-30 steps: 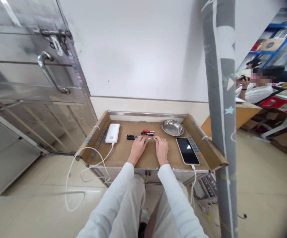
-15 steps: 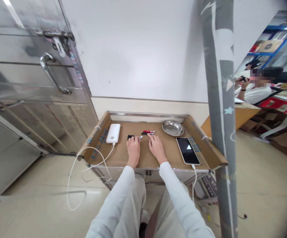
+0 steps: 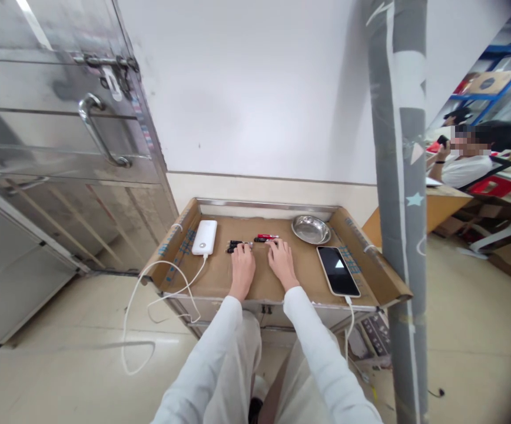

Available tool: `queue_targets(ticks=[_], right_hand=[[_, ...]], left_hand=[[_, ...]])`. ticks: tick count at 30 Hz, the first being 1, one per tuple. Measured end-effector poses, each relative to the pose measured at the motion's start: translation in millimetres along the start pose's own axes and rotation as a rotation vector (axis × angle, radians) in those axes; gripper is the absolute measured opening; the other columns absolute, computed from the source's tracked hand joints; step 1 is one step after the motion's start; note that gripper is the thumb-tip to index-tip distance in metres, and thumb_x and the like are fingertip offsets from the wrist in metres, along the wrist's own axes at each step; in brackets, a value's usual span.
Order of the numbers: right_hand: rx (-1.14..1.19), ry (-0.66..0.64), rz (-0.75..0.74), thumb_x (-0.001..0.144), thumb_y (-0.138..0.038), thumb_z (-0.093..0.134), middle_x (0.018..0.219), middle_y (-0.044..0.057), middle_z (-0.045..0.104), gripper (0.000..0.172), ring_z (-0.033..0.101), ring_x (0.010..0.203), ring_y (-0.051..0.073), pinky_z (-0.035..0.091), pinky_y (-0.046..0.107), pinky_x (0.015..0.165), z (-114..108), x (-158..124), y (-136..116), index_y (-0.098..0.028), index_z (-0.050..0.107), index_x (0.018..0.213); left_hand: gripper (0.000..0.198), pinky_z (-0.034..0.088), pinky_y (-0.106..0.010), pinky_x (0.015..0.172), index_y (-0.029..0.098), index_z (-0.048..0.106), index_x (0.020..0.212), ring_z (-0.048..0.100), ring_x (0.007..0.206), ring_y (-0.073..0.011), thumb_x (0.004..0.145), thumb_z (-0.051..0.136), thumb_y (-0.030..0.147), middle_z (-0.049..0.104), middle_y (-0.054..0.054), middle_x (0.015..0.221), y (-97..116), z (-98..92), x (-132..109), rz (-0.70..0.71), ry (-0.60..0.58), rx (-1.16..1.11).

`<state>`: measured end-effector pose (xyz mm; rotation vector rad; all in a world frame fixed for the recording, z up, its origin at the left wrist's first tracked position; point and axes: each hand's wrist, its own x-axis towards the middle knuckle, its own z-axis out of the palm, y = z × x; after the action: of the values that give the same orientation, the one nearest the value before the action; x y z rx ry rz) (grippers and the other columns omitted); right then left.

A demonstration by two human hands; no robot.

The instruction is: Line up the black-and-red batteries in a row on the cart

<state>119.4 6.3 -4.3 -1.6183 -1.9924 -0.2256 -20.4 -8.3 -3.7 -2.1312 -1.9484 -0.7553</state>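
Two hands on the cardboard-lined table point(image 3: 220, 282), side by side at its middle. The left hand point(image 3: 242, 268) lies palm down with its fingertips right at the black pens point(image 3: 235, 244), a small bunch that looks like two, though they are too small to count for sure; whether the fingers are pinching one I cannot tell. The right hand point(image 3: 281, 263) rests flat, fingers stretched and apart, gripping nothing, its tips just short of the one red pen point(image 3: 267, 237), which has a dark pen tight against it. All the pens sit in the back half of the table, between one white power bank point(image 3: 205, 237) on the left and one round steel dish point(image 3: 311, 229) on the right. One smartphone point(image 3: 338, 271) lies face up by the right edge. Two white cables: one point(image 3: 149, 306) drops from the power bank, one point(image 3: 351, 318) from the phone.
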Motion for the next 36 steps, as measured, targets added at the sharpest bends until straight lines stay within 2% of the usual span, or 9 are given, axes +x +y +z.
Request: queue_targets(ticks=[4,12,15,19,23,27,31,36], right_hand=[[-0.040,0.009,0.089,0.087,-0.011,0.039,0.111,0.011,0.056,0.031,0.047,0.096,0.022,0.035,0.033,0.083,0.1,-0.8,4.7,-0.017,0.056,0.112],[-0.005,-0.040,0.084,0.090,-0.018,0.040,0.093,0.006,0.059,0.018,0.050,0.090,0.021,0.034,0.031,0.078,-1.8,-7.0,8.4,-0.019,0.058,0.093],[-0.018,-0.012,0.107,0.090,-0.024,0.043,0.095,0.008,0.059,0.016,0.050,0.092,0.022,0.034,0.032,0.080,-1.0,-5.6,7.8,-0.018,0.056,0.096],[-0.065,0.011,0.177,0.090,-0.031,0.044,0.097,0.011,0.058,0.022,0.049,0.092,0.024,0.034,0.034,0.079,0.4,-3.9,8.1,-0.016,0.056,0.100],[-0.034,-0.028,0.147,0.092,-0.028,0.041,0.094,0.008,0.058,0.020,0.050,0.091,0.022,0.034,0.032,0.079,-0.3,-5.3,9.7,-0.020,0.059,0.096],[0.016,-0.047,0.156,0.093,-0.025,0.040,0.096,0.008,0.059,0.022,0.050,0.091,0.021,0.034,0.031,0.079,-0.8,-5.7,11.1,-0.020,0.061,0.096],[0.043,-0.074,0.102,0.093,-0.022,0.038,0.095,0.009,0.060,0.023,0.051,0.091,0.021,0.035,0.031,0.079,-1.1,-4.9,11.5,-0.019,0.061,0.097],[0.079,-0.045,0.044,0.094,-0.022,0.038,0.091,0.008,0.060,0.024,0.050,0.087,0.021,0.037,0.032,0.080,-4.9,-9.7,9.6,-0.018,0.061,0.097]], left_hand=[[0.022,0.041,-0.037,0.087,0.014,0.053,0.107,0.050,0.101,-0.0246,0.092,0.039,0.021,0.055,-0.012,0.107,6.1,9.7,5.8,0.188,-0.030,0.002],[0.021,0.040,-0.038,0.086,0.015,0.056,0.100,0.050,0.098,-0.0241,0.093,0.038,0.022,0.058,-0.010,0.101,13.1,20.6,21.6,0.133,-0.049,0.035],[0.022,0.039,-0.038,0.085,0.016,0.057,0.099,0.049,0.098,-0.0247,0.093,0.037,0.023,0.058,-0.009,0.100,14.9,22.0,24.3,0.137,-0.048,0.050],[0.022,0.038,-0.038,0.084,0.017,0.058,0.098,0.048,0.097,-0.0247,0.094,0.037,0.025,0.057,-0.010,0.099,16.9,23.8,28.2,0.156,-0.059,0.053],[0.022,0.036,-0.038,0.084,0.018,0.058,0.097,0.048,0.097,-0.0240,0.094,0.037,0.025,0.057,-0.009,0.099,16.8,23.2,30.4,0.170,-0.078,0.029],[0.020,0.034,-0.037,0.085,0.019,0.058,0.096,0.048,0.098,-0.0227,0.093,0.041,0.028,0.058,-0.007,0.100,15.8,21.6,30.4,0.213,-0.107,-0.023],[0.019,0.033,-0.036,0.088,0.020,0.057,0.098,0.050,0.099,-0.0207,0.094,0.040,0.027,0.059,-0.006,0.100,15.6,20.7,29.3,0.258,-0.151,-0.084],[0.019,0.034,-0.037,0.092,0.020,0.054,0.104,0.053,0.100,-0.0193,0.094,0.039,0.025,0.062,-0.006,0.102,16.5,17.6,27.5,0.269,-0.171,-0.172]])
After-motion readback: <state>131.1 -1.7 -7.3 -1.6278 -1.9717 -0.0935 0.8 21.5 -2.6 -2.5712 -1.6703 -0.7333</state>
